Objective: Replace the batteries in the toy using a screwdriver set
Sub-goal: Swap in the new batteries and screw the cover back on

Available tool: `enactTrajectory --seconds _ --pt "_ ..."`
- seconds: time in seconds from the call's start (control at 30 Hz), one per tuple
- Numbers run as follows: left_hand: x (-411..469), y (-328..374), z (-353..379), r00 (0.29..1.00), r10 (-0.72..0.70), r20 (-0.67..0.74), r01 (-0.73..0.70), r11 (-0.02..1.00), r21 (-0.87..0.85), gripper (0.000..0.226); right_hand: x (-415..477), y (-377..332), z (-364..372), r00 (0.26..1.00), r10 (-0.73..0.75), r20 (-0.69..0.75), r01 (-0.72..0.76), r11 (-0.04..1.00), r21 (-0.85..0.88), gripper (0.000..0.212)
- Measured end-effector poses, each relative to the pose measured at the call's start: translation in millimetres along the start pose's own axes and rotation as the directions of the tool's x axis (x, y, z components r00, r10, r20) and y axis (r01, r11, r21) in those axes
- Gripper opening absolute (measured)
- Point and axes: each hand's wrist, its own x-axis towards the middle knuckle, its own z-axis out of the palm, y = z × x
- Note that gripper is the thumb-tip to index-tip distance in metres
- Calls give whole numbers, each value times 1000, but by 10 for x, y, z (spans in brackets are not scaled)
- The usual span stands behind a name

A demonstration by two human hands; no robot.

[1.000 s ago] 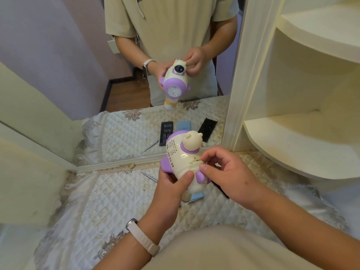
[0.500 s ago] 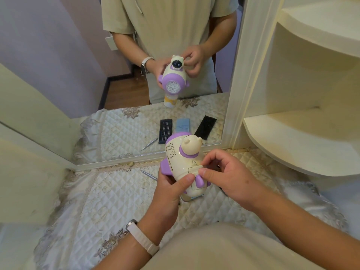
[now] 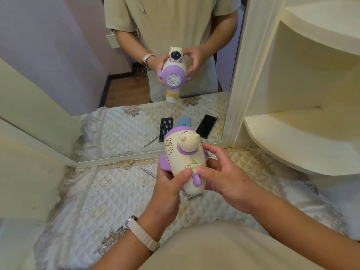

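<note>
Reflected in the mirror (image 3: 78, 78), a black tray (image 3: 165, 129) holds rows of bits. The left hand (image 3: 167, 191) wraps the toy (image 3: 183, 152) from below, thumb on its back. The right hand (image 3: 224, 178) curls round its other side, thumb by the small hatch (image 3: 191, 165). The toy is held above the desk (image 3: 109, 195), and the screwdriver (image 3: 149, 172) lies just beside the left hand.
</note>
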Motion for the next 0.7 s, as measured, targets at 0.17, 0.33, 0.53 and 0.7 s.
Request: enactTrajectory --seconds 0.17,0.33,0.53,0.7 --pt "15 1 -9 1000 0 -12 0 1000 6 74 37 17 -8 1000 31 2 -31 999 10 58" --pt "60 -53 -26 999 -7 -49 7 1000 6 75 68 20 3 999 51 -2 -51 999 4 64" --pt "51 -88 -15 1000 -24 -7 24 1000 18 71 130 78 -4 995 92 -24 -92 996 3 58" --pt "110 -176 -115 995 -79 -58 83 994 73 68 224 198 -13 987 161 -13 -160 987 17 48"
